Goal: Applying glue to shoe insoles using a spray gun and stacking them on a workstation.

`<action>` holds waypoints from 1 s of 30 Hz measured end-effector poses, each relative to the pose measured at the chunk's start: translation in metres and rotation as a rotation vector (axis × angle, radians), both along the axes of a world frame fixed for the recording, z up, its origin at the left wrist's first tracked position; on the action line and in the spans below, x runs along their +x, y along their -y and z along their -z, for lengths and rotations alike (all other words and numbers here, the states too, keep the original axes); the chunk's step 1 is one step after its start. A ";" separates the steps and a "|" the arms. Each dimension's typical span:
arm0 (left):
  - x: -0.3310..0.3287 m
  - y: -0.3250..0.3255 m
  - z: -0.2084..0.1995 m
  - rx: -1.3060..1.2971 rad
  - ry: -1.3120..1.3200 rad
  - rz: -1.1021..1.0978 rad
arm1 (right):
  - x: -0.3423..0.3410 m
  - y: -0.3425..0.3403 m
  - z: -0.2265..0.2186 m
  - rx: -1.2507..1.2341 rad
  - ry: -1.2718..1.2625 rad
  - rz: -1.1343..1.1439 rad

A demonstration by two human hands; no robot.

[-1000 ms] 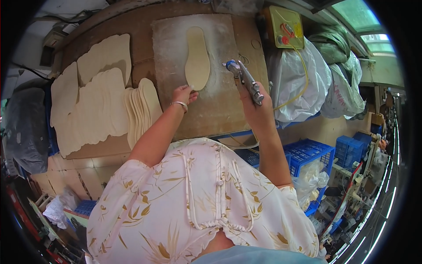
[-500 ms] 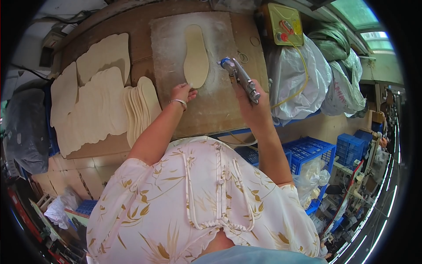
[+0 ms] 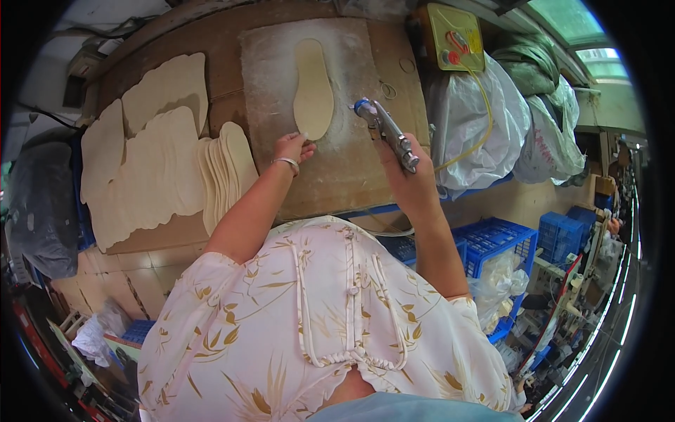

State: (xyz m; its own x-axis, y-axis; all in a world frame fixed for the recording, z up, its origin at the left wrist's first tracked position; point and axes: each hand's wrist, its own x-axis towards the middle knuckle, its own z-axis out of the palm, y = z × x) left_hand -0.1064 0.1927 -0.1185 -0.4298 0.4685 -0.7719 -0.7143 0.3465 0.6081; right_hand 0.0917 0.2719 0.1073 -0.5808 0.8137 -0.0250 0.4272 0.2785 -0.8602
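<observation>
- Forearms (image 3: 246, 211) reach forward over the brown work table (image 3: 330, 193), the left one slanting up to the right, the right one rising with a lean to the left
- Left hand (image 3: 290, 146), a bracelet (image 3: 285, 163) at its wrist, is at the near end of a pale insole (image 3: 313, 88), fingers bent and tips by its edge; whether they pinch or merely touch it, I cannot tell
- Right hand (image 3: 410, 169), to the right of the insole, grasps a metal spray gun (image 3: 388, 132), fingers wrapped around its handle
- Spray gun runs on a slant, rear end at lower right, blue-ringed front at upper left, pointing toward the insole's side and apart from it
- Insole lies flat on a white-dusted board (image 3: 267, 63), its long axis running away from the person, far end tipped very slightly left, near end toward the body
- Stack of insoles (image 3: 235, 162) fans out left of the left hand, beside overlapping pale sheets (image 3: 151, 169)
- Hose (image 3: 489, 105) curves from a yellow tin (image 3: 439, 35) down toward the right hand, across a plastic bag (image 3: 471, 141)
</observation>
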 end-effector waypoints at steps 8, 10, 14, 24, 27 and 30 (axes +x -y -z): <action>0.000 0.000 0.000 0.001 0.002 -0.002 | -0.003 -0.003 -0.004 -0.053 0.072 0.060; 0.001 -0.001 -0.001 0.013 0.002 0.006 | 0.001 0.000 0.001 -0.007 0.008 -0.017; 0.000 -0.001 0.000 0.001 0.001 -0.001 | -0.001 0.000 -0.001 -0.021 -0.001 -0.005; 0.001 -0.002 -0.004 -0.016 -0.007 0.005 | 0.003 -0.004 -0.002 -0.010 0.014 0.017; 0.000 0.000 -0.001 -0.010 -0.005 0.005 | 0.007 -0.001 -0.004 -0.029 0.040 0.025; 0.001 0.000 -0.002 -0.010 -0.001 0.001 | 0.013 0.011 -0.006 -0.021 0.049 -0.033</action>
